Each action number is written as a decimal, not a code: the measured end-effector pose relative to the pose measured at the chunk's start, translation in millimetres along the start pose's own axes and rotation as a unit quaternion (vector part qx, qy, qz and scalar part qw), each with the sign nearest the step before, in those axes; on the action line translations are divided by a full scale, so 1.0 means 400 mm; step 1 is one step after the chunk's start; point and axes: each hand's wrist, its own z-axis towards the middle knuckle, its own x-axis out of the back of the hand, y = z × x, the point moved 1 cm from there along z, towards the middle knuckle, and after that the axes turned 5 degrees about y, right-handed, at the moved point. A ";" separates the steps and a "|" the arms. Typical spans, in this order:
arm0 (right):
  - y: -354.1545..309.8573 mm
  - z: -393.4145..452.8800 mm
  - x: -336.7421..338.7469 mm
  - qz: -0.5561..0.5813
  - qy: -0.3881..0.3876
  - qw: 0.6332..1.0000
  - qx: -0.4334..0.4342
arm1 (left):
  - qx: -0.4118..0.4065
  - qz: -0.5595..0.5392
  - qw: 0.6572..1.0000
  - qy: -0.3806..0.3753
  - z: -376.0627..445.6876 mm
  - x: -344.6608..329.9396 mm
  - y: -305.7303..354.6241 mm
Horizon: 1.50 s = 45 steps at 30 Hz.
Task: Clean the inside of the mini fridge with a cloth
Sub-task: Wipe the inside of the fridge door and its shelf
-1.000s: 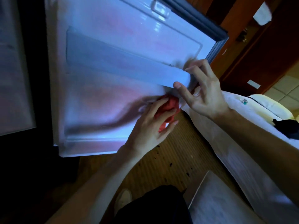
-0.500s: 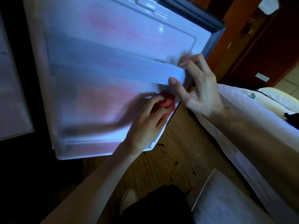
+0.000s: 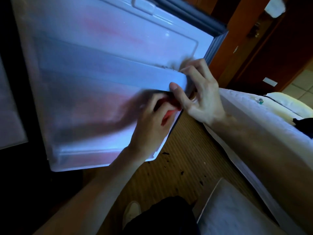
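the left hand [image 3: 150,122] grips a red cloth [image 3: 169,114] against the fridge door [image 3: 101,56], just under its shelf rail [image 3: 118,77]. the right hand [image 3: 198,95] pinches the rail's end, thumb in front.

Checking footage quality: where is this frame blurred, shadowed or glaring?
Head view: the left hand holding the red cloth is motion-blurred, casting a smeared shadow across the fridge door liner; a small glare spot sits upper liner; the right hand is sharper; surroundings dim, edges wide-angle tilted.

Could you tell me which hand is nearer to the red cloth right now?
Left. The left hand grips the red cloth against the door; the right hand holds the door shelf's end just above it.
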 end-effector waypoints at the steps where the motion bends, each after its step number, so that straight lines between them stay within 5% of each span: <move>1: -0.001 0.001 0.001 -0.004 -0.005 1.000 -0.001 | 0.005 0.002 1.000 0.008 0.019 -0.011 -0.001; 5: -0.006 0.003 -0.002 -0.009 -0.010 1.000 -0.005 | -0.007 0.041 0.999 -0.026 -0.075 -0.003 -0.039; 11: 0.002 0.009 -0.008 -0.008 -0.021 1.000 -0.001 | 0.108 0.062 0.986 -0.107 -0.220 0.031 -0.082; 19: 0.000 0.002 -0.004 -0.012 -0.022 1.000 0.007 | 0.041 0.007 0.999 0.026 0.046 -0.005 0.012; 29: -0.002 0.000 -0.004 -0.003 -0.012 1.000 0.001 | 0.141 0.058 0.984 -0.095 -0.229 0.031 -0.062; 38: -0.006 0.001 0.005 -0.013 -0.026 1.000 -0.003 | 0.072 -0.031 0.996 0.053 0.073 -0.001 0.052; 45: -0.009 -0.004 0.000 -0.010 -0.005 1.000 -0.009 | 0.130 0.037 0.989 -0.056 -0.189 0.020 -0.030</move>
